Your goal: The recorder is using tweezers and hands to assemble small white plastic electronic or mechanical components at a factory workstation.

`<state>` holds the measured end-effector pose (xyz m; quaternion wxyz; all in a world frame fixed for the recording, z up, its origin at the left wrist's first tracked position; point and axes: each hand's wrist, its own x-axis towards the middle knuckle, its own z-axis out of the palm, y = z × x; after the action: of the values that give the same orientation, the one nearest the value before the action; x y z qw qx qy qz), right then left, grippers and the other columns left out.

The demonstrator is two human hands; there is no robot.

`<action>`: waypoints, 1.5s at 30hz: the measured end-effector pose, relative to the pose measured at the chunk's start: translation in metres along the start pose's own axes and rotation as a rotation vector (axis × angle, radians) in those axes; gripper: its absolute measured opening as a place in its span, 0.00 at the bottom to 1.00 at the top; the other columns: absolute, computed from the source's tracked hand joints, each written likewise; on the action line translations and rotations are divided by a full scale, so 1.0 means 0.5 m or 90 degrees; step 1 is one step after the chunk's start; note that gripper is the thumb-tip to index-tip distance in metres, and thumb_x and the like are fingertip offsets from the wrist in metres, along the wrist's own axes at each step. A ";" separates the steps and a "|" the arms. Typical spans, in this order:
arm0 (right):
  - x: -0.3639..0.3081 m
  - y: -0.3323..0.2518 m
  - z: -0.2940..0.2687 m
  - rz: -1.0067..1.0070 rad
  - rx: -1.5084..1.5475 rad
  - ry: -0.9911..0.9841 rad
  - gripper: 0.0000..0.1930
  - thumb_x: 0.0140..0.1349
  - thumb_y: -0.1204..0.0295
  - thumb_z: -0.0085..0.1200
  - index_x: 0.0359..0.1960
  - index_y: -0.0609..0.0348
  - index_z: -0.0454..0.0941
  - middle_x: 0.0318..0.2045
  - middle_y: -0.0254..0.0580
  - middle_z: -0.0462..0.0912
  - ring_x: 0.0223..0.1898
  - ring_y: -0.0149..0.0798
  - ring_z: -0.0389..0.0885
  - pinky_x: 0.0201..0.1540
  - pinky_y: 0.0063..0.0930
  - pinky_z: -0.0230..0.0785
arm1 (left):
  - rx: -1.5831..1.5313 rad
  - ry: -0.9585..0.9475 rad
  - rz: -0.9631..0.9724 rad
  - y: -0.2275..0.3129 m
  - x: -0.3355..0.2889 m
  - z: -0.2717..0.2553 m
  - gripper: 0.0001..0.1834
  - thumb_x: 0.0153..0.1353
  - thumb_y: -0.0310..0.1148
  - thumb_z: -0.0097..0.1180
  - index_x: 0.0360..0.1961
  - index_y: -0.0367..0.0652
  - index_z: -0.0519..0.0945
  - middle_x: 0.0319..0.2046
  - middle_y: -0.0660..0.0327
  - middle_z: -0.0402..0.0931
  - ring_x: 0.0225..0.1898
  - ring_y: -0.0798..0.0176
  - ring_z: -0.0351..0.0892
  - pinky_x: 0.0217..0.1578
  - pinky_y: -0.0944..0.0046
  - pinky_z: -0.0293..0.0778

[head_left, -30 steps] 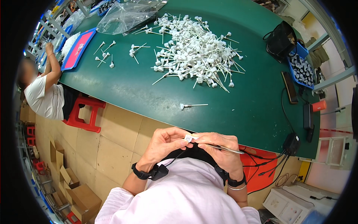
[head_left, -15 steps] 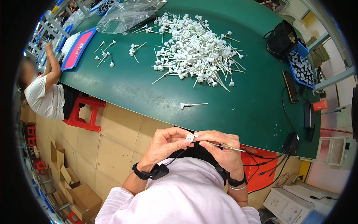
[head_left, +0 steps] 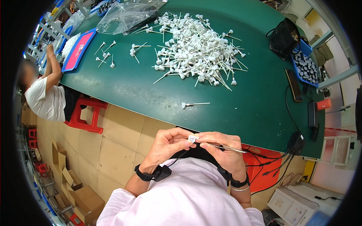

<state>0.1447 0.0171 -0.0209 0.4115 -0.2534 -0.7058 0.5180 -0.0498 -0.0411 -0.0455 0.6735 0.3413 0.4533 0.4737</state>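
Note:
My left hand (head_left: 167,143) pinches a small white plastic piece (head_left: 192,139) with a squarish face between thumb and fingertips, in front of my body by the table edge. A slim pair of metal tweezers (head_left: 234,149) lies in my right hand (head_left: 223,147), its rear end sticking out to the right past the palm. The right fingertips meet the white piece; the tweezer tips are hidden there. On the green table (head_left: 151,101) ahead lies a single white-headed part with a thin metal stem (head_left: 196,104). Beyond it spreads a large pile of similar parts (head_left: 200,49).
Several loose parts (head_left: 106,55) lie left of the pile, near a clear plastic bag (head_left: 126,17) and a blue-rimmed tray (head_left: 68,67). At right are a black bag (head_left: 283,39), a blue bin (head_left: 306,69), a phone (head_left: 293,86) and cables. A person (head_left: 45,94) sits far left.
Both hands keep nearly the same place. The white piece has turned slightly at the fingertips, and the tweezers have shifted a little in my right hand.

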 end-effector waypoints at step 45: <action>-0.010 0.014 0.035 -0.039 -0.109 0.102 0.10 0.52 0.84 0.62 0.37 0.66 0.80 0.38 0.47 0.85 0.37 0.40 0.86 0.38 0.25 0.78 | -0.051 0.057 0.082 -0.031 0.005 0.014 0.12 0.61 0.20 0.57 0.46 0.32 0.76 0.46 0.51 0.79 0.46 0.64 0.81 0.43 0.70 0.77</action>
<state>0.1322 0.0064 -0.0314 0.4592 -0.3066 -0.7196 0.4210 -0.0379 -0.0441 -0.0576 0.6339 0.3207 0.4407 0.5487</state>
